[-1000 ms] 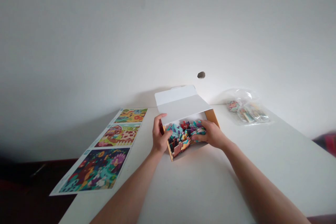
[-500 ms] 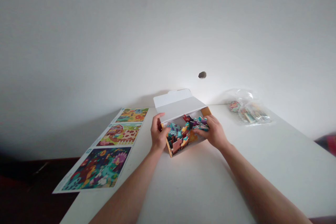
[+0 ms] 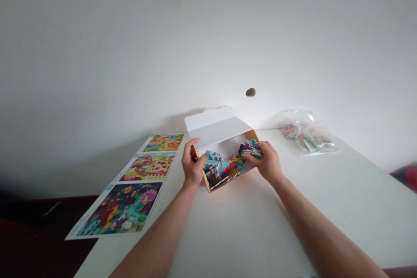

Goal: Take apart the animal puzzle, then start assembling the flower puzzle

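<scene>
Head view: the right hand (image 3: 269, 161) pinches puzzle pieces (image 3: 252, 148) between thumb and fingers, over the box's (image 3: 213, 189) right end; the left hand (image 3: 193, 163) grips its left end, near the worktop's (image 3: 358, 191) back edge.

I was in a plain indoor room, possibly in a home, though I could not tell for certain. A bare pale wall (image 3: 130, 61) with a rough round hole (image 3: 250, 92) stood behind my white surface (image 3: 325, 213), where colourful cartoon sheets (image 3: 120, 208) and jigsaw pieces (image 3: 250, 148) suggested a play corner.
</scene>
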Demonstrator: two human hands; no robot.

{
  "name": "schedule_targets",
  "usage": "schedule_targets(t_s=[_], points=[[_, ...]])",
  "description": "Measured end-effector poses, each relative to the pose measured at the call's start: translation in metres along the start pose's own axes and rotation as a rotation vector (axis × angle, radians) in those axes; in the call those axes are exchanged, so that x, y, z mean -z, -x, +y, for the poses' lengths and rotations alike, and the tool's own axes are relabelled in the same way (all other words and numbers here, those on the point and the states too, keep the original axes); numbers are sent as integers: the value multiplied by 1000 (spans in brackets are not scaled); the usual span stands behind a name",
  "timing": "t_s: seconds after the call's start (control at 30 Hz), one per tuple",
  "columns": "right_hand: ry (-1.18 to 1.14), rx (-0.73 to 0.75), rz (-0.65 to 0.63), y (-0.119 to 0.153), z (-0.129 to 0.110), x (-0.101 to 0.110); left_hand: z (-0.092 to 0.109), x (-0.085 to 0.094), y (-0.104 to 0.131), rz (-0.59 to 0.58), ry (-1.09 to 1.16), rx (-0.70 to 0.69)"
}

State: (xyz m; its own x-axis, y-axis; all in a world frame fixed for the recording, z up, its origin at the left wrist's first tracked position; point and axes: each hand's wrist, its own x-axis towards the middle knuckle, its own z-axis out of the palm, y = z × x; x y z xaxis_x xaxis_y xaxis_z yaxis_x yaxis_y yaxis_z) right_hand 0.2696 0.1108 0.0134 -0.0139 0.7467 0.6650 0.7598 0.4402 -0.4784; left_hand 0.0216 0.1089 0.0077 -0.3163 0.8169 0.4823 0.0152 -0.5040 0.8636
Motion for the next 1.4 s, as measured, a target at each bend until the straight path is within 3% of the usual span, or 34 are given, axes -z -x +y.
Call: schedule_targets(t_s=[0.23,0.37,0.43,0.5,0.6,0.7,0.77,0.87,1.1,1.27,1.4], points=[[-56,-117,197,0,-1,3,-1,3,-2,51,-17,-11],[-7,-259,343,-1,7,3,1,8,-10,95,8,-43],[53,-350,354,-2,14,3,3,14,-15,118,29,-57],[118,-425,273,-3,21,3,5,21,-21,164,50,-76],[193,-478,-29,-4,27,2,8,30,-27,288,73,-92],[254,-441,-346,-3,25,1,8,31,-29,411,130,-42],[288,-391,-466,-1,22,-1,7,28,-29,454,180,10],[347,-302,-521,1,18,-5,5,25,-28,476,223,61],[379,-226,-400,2,22,-9,1,26,-28,466,233,73],[351,-123,-551,7,16,-11,2,24,-26,459,234,63],[339,-16,-580,15,0,-16,2,21,-23,398,208,52]])
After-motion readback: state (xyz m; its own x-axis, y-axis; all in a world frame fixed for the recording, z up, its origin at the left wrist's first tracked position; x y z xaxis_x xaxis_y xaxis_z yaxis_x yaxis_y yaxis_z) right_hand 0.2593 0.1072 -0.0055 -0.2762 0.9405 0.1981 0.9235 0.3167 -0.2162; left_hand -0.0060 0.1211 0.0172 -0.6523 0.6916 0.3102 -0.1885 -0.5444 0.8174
